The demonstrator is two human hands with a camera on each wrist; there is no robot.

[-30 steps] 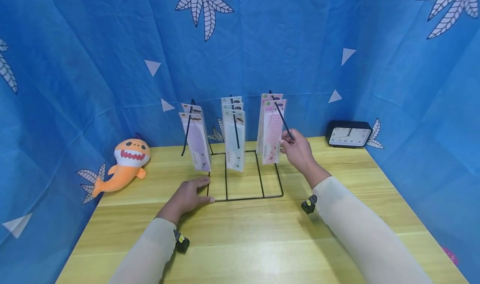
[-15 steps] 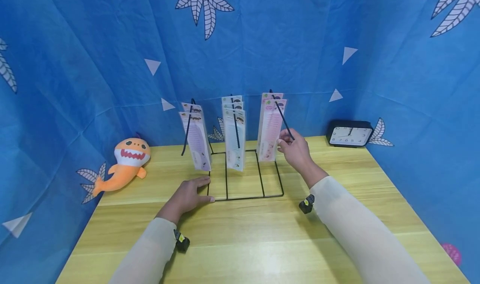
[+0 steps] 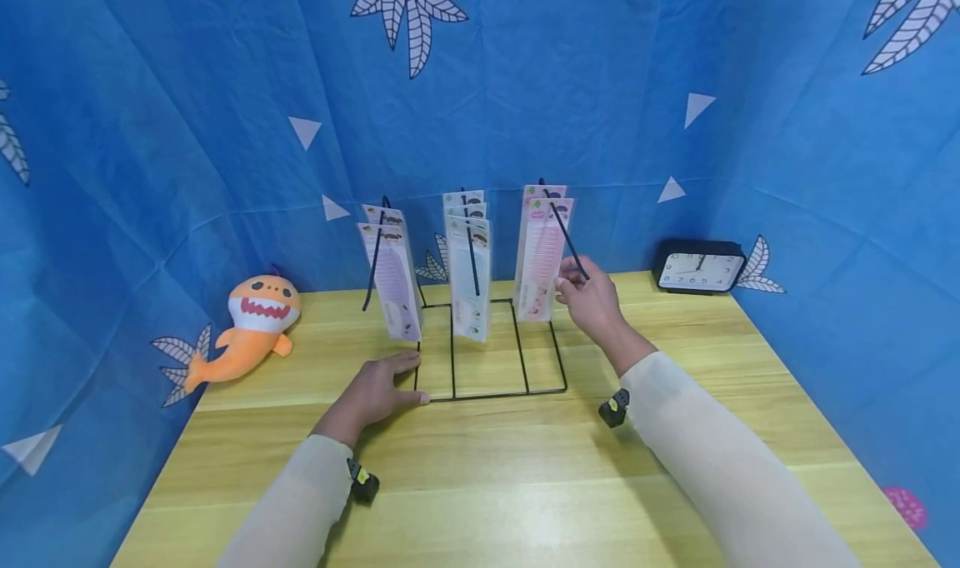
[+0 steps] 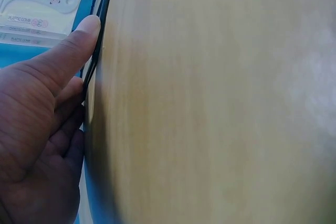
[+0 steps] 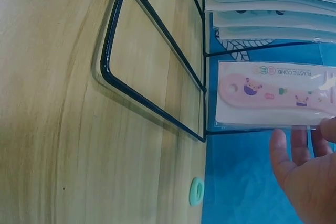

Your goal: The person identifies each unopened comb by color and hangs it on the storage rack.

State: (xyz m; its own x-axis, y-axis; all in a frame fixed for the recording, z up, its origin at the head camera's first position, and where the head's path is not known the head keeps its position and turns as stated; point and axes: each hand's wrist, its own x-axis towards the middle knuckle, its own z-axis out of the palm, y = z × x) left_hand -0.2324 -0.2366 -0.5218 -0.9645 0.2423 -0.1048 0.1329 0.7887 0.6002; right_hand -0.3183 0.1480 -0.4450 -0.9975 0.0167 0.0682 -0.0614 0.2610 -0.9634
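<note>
A big blue cloth (image 3: 187, 135) with white leaves hangs all around. Below it is a wooden table (image 3: 525, 485).

In the middle of the table stands a black wire rack (image 3: 487, 360). Its flat frame lies on the wood and three hooks stick out at the top. Comb packs hang on each hook.

At 9 o'clock from the rack lies an orange toy shark (image 3: 247, 322). At 3 o'clock, well apart, sits a black clock (image 3: 697, 268) against the cloth.

The left hand (image 3: 375, 393) lies flat at 7 o'clock of the rack. Its fingers are straight and the thumb (image 4: 73, 51) presses along the frame's left wire. It holds nothing; it just keeps the rack from sliding.

The right hand (image 3: 592, 301) is up at 2 o'clock of the rack, by the tip of the right hook (image 3: 566, 239). Its thumb and fingers pinch the edge of the pink comb pack (image 3: 542, 260), which hangs on that hook in front of another pack. In the right wrist view the fingers (image 5: 291, 153) curl under the pack's clear edge.

To do this well, I think the left hand should keep pressing down. The right hand should move the pack gently along the hook, straight with the wire, so the hole does not catch or tear. It should go slowly, so the packs next to it do not swing.
</note>
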